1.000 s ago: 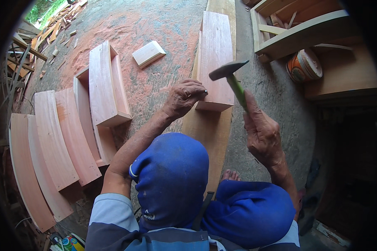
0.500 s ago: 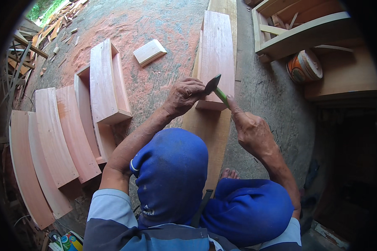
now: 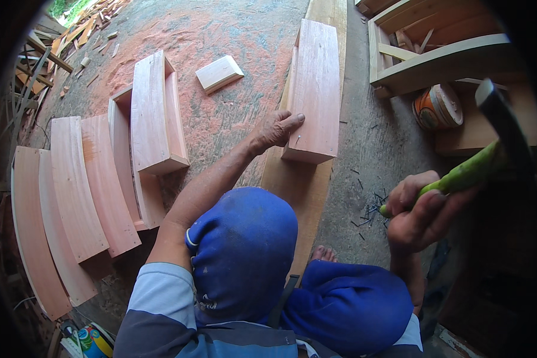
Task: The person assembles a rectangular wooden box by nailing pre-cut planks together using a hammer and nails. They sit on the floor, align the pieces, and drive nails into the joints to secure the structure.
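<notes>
1. Around the work, on the person's left, lie curved wooden panels [image 3: 77,191] in an overlapping row, and beside them an open-framed box [image 3: 120,110] with a second pale box [image 3: 151,113] resting against or on it; which, I cannot tell.
2. A small wood block [image 3: 219,73] sits apart, between that second box and the worked one.
3. Loose dark nails [image 3: 373,209] are scattered on the right, between the plank and the right hand.
4. Farther right stand a wooden frame [image 3: 441,62] and an orange-and-white bucket [image 3: 438,107]; the raised hammer cuts across the view just beside them.
5. The person's blue-clad knees [image 3: 244,250] block part of the plank's near end; a bare foot [image 3: 324,253] shows just beside it.
6. The worked wooden box [image 3: 316,89] lies lengthwise on the long plank [image 3: 298,191], a nail [image 3: 298,138] standing up near its closest end.
7. The left hand [image 3: 278,128] clasps the box's left edge, thumb on top; the right hand's [image 3: 420,209] grip is wrapped around the green handle of the hammer [image 3: 468,170], held clear of the box.
8. The floor [image 3: 253,36] is rough grey, dusted with reddish sawdust [image 3: 185,42]; wood scraps [image 3: 83,39] heap at the far left, near greenery.
</notes>
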{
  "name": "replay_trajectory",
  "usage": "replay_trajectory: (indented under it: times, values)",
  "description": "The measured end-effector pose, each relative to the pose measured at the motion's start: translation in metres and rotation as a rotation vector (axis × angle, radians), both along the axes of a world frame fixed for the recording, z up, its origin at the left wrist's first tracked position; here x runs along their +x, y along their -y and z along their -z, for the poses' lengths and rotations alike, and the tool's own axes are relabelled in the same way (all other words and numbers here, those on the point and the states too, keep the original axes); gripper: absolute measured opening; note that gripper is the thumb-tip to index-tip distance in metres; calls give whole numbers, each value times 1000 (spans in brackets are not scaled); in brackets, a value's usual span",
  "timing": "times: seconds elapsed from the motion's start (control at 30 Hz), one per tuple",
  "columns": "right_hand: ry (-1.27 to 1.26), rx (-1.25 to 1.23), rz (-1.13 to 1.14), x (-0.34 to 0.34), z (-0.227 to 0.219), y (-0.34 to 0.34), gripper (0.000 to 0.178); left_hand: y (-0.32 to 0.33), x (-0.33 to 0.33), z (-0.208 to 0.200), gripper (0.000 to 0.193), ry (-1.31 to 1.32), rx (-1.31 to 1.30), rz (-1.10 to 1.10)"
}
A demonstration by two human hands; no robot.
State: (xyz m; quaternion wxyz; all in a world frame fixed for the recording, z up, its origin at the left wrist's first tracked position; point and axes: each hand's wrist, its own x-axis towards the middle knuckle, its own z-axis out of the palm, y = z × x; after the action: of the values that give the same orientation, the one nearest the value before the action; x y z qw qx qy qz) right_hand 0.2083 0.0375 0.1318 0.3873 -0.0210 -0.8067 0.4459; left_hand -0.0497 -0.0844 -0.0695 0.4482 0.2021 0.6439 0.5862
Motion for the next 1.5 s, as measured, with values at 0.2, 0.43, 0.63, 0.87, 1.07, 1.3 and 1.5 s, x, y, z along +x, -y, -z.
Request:
replay_trajectory:
  times: [0.2, 0.43, 0.63, 0.87, 1.07, 1.3, 1.5]
  values:
    - [477, 468, -143, -21, 48, -11, 58, 9, -1, 2, 59, -18, -49, -5]
    - [96, 181, -64, 14, 45, -22, 57, -10, 7, -13, 60, 28, 30, 42]
    - [299, 201, -137, -16, 16, -2, 57, 14, -4, 5, 55, 39, 49, -57]
    - [551, 549, -89, 0, 66, -14, 60, -2, -7, -5, 55, 46, -24, 34]
    - [168, 345, 46, 2, 13, -10, 69, 0, 0, -1, 57, 43, 39, 29]
    - [481, 540, -145, -18, 44, -10, 73, 5, -4, -5, 50, -32, 76, 10]
    - [762, 578, -216, 11, 101, 0, 72, 7, -5, 8, 49, 39, -8, 15]
